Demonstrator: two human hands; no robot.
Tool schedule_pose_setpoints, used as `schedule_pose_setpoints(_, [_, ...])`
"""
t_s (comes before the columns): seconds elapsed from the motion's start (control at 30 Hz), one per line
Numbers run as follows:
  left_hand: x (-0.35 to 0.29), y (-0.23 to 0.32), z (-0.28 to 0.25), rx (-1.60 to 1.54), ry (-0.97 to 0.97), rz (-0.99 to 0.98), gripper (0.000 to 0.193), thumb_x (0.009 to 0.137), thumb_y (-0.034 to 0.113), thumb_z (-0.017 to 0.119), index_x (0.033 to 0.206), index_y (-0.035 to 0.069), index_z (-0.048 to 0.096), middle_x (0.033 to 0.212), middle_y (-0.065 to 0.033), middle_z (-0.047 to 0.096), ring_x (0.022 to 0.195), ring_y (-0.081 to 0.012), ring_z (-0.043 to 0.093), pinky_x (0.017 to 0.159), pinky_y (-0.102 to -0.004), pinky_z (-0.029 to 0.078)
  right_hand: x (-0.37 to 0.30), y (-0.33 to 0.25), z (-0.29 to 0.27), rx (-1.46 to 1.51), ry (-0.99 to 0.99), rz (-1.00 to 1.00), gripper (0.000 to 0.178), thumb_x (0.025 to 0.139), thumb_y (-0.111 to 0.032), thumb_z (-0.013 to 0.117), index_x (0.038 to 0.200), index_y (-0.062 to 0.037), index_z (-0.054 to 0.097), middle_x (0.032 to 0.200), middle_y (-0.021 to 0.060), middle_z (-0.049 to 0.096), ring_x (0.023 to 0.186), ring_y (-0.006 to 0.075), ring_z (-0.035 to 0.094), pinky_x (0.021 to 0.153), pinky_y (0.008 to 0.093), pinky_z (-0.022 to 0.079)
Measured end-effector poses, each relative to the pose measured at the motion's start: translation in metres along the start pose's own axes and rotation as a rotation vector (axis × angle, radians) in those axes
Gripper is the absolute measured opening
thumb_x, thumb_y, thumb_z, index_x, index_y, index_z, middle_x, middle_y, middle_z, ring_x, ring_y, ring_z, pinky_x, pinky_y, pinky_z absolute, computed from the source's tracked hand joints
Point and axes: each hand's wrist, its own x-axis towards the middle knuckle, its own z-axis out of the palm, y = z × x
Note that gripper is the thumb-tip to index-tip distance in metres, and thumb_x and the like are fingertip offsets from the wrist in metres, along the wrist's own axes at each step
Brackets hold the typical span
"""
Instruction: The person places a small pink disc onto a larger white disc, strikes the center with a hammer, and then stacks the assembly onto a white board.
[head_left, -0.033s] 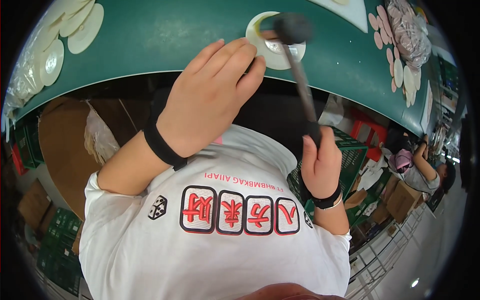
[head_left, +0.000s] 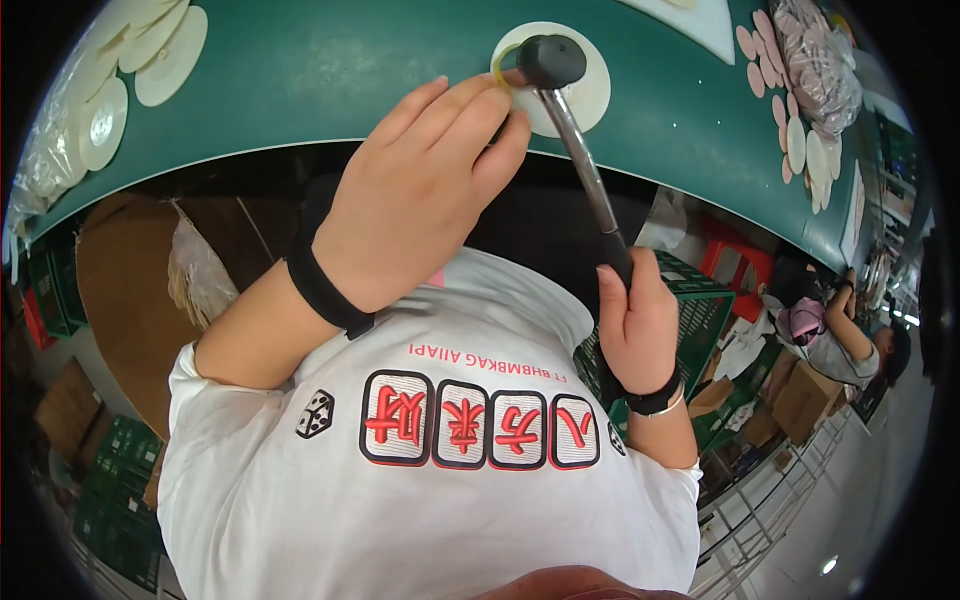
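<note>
My right hand [head_left: 640, 325] is wrapped round the black grip of a rubber mallet [head_left: 580, 150], which has a metal shaft. Its black head is over a pale round disc [head_left: 590, 92] lying on the green table; whether it touches is unclear. My left hand [head_left: 430, 180] reaches to the disc's left edge, with fingers curled and close together. Beside those fingertips a thin yellow curved edge [head_left: 501, 62] shows, partly covered by the mallet head. What the left fingers hold is hidden.
On the green table [head_left: 330, 80], pale discs [head_left: 170, 65] lie by clear plastic at the left. Small pink discs [head_left: 765, 60] and a plastic bag [head_left: 820, 75] are at the right. Green crates [head_left: 690, 310], a red stool [head_left: 735, 260] and another person [head_left: 845, 330] are beyond the table's edge.
The mallet head has swung left and slightly down over the disc, and its blur has gone. My right hand shifted slightly with it. My left hand stays in place.
</note>
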Motion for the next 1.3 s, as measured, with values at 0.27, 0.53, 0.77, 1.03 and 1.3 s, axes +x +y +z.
schedule_pose_setpoints(0.27, [0.002,-0.001,-0.001,0.041,-0.009,0.01,0.061,0.07,0.008,0.077,0.128,0.007,0.06,0.129,-0.0085,0.057,0.125,-0.0277,0.055,0.107,-0.0429,0.044,-0.007,-0.002,0.0,0.125,-0.047,0.074,0.015,0.1,-0.012,0.061,0.105,0.0001,0.054,0.066,0.0172,0.058,0.054,0.0365,0.059,0.049,0.041,0.043])
schedule_pose_setpoints(0.53, [0.001,-0.001,0.001,0.045,0.0,0.007,0.061,0.071,0.009,0.076,0.13,0.009,0.06,0.13,-0.0078,0.057,0.127,-0.0269,0.054,0.107,-0.0432,0.043,-0.017,-0.006,0.001,0.166,-0.071,0.12,0.013,0.1,-0.009,0.059,0.106,0.001,0.055,0.064,0.0147,0.055,0.053,0.0328,0.057,0.049,0.0394,0.042])
schedule_pose_setpoints(0.77, [-0.001,0.001,-0.001,0.045,-0.016,-0.005,0.06,0.072,0.009,0.076,0.131,0.01,0.06,0.132,-0.0068,0.057,0.129,-0.0257,0.053,0.109,-0.0437,0.041,-0.037,-0.007,-0.008,0.256,0.0,0.106,0.011,0.099,-0.008,0.058,0.106,0.0005,0.055,0.067,0.0139,0.057,0.055,0.0308,0.06,0.052,0.0369,0.044])
schedule_pose_setpoints(1.03, [-0.003,-0.001,0.0,0.073,-0.025,-0.007,0.059,0.074,0.01,0.075,0.132,0.011,0.06,0.132,-0.0055,0.058,0.13,-0.0239,0.053,0.11,-0.0433,0.04,-0.039,-0.015,-0.004,0.206,0.066,0.173,0.01,0.101,-0.009,0.053,0.104,-0.0001,0.057,0.068,0.006,0.054,0.059,0.0182,0.052,0.056,0.0302,0.04])
schedule_pose_setpoints(1.3, [-0.002,0.0,-0.002,0.076,-0.035,-0.005,0.059,0.075,0.012,0.075,0.132,0.011,0.06,0.133,-0.0056,0.057,0.13,-0.0237,0.052,0.11,-0.0431,0.04,-0.033,-0.005,-0.01,0.122,0.122,0.134,0.011,0.099,-0.008,0.058,0.104,0.0009,0.056,0.065,0.013,0.057,0.055,0.0304,0.059,0.052,0.0365,0.044])
